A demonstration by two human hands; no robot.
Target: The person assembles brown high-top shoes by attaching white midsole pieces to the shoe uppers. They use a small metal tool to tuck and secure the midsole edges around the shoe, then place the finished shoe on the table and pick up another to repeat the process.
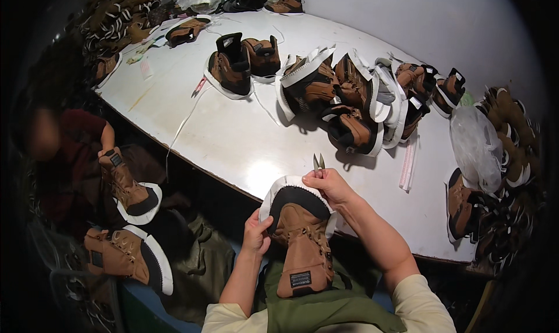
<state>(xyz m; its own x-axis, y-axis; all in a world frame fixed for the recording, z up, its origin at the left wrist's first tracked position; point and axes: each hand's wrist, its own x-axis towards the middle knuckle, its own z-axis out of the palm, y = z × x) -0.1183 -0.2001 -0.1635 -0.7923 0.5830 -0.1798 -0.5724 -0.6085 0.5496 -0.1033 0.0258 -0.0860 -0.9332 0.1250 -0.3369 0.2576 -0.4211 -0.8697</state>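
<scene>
A brown shoe upper (301, 238) with a black toe band and a white stitched edge lies toward me, its tongue with a dark label over my green apron. My left hand (255, 233) pinches the white edge on its left side, thumb on top. On the upper right of that edge, my right hand (329, 187) grips with the thumb pressed down. Small thread snips (318, 163) also sit in my right hand, blades pointing up and away; their handles are hidden by the fingers.
Across the white table (227, 141) stands a cluster of brown uppers (352, 126). A second pair of snips (199, 86) lies near other uppers (233, 68). At left, a co-worker's hand (109, 153) holds another upper. A plastic bag (474, 146) and piled uppers (509, 129) are at right.
</scene>
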